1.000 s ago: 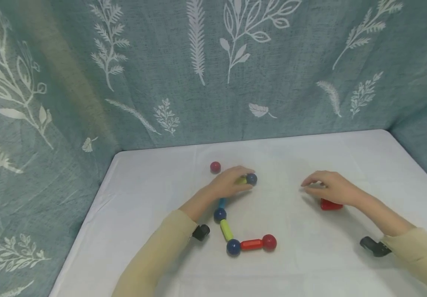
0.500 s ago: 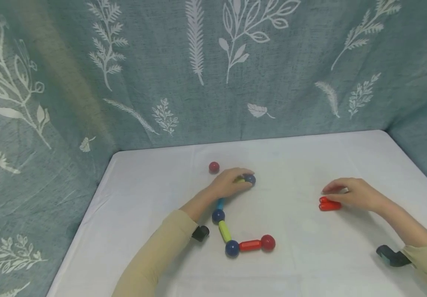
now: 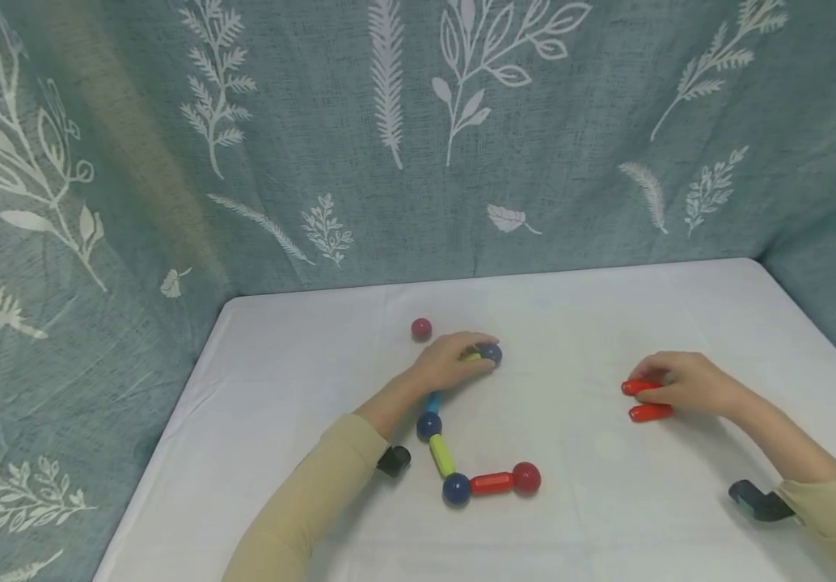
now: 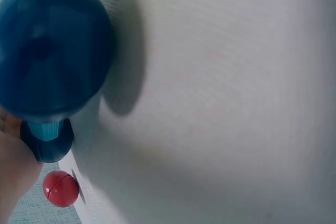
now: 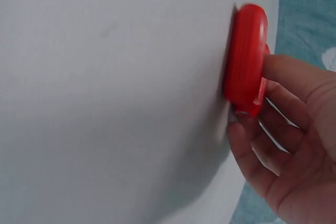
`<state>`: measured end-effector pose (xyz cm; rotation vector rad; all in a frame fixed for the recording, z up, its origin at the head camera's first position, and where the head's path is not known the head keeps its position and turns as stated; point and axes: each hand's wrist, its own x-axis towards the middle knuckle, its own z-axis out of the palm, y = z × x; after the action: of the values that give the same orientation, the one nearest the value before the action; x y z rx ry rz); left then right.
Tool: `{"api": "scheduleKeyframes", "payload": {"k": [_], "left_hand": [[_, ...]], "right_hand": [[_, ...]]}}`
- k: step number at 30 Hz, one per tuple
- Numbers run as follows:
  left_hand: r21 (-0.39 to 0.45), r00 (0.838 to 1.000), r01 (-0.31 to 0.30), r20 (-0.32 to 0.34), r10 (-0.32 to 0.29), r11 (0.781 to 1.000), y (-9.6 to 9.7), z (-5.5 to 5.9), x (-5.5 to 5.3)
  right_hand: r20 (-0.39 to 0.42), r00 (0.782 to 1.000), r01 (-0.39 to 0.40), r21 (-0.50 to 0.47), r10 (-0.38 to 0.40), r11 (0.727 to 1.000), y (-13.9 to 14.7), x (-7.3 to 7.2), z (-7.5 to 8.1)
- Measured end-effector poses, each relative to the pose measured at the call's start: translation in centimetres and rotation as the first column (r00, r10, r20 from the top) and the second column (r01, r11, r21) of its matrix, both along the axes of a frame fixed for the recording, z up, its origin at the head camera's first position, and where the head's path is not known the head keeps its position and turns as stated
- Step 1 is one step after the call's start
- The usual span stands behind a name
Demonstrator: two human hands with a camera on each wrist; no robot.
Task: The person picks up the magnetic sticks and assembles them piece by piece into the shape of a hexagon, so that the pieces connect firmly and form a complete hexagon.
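Note:
A chain of magnetic rods and balls lies on the white cloth. My left hand [image 3: 454, 360] rests over its far end, fingers around a yellow-green magnetic rod [image 3: 470, 356] with a blue ball [image 3: 491, 353] by the fingertips. In the left wrist view, a blue ball [image 4: 52, 51] looms close, with a light-blue rod [image 4: 46, 129] behind it. At the right, my right hand [image 3: 690, 384] pinches a red magnetic rod [image 3: 639, 388] between thumb and fingers. A second red rod [image 3: 651, 413] lies just nearer, partly covering the held one in the right wrist view.
From the left hand the chain runs toward me through a blue ball [image 3: 428, 425], a yellow-green rod [image 3: 442, 456] and another blue ball [image 3: 457, 489] to a red rod [image 3: 491, 483] and red ball [image 3: 526, 478]. A loose red ball [image 3: 421, 329] sits behind the left hand.
My right hand has moved right and taken hold of one red rod. The two red rods, side by side before, now lie apart. My left hand stays in place.

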<state>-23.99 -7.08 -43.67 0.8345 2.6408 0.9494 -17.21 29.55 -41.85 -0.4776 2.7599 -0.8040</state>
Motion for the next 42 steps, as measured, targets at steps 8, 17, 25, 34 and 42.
{"api": "scheduleKeyframes", "payload": {"k": [8,17,25,34,42], "left_hand": [[-0.015,1.000,-0.011,-0.012,0.011,1.000,-0.2,0.1,0.3],[-0.035,1.000,-0.029,0.005,0.030,0.999,-0.3,0.0,0.4],[-0.045,0.999,-0.038,0.015,0.039,0.998,-0.5,0.0,0.9],[-0.039,0.997,-0.069,-0.049,0.067,0.997,-1.0,-0.3,1.7],[-0.092,0.974,-0.215,-0.091,0.207,0.972,-1.7,0.0,4.0]], "right_hand": [[-0.091,0.995,-0.045,-0.090,0.037,0.995,-4.4,-1.0,-0.8],[-0.109,0.992,-0.078,-0.160,0.061,0.984,-10.5,-2.6,-0.9],[-0.104,0.992,-0.094,-0.184,0.076,0.978,-13.4,-3.9,-1.4],[-0.113,0.987,-0.134,-0.193,0.113,0.972,-14.9,-4.6,-1.1],[-0.084,0.987,-0.149,-0.195,0.134,0.969,-15.7,-4.7,-1.5]]}}
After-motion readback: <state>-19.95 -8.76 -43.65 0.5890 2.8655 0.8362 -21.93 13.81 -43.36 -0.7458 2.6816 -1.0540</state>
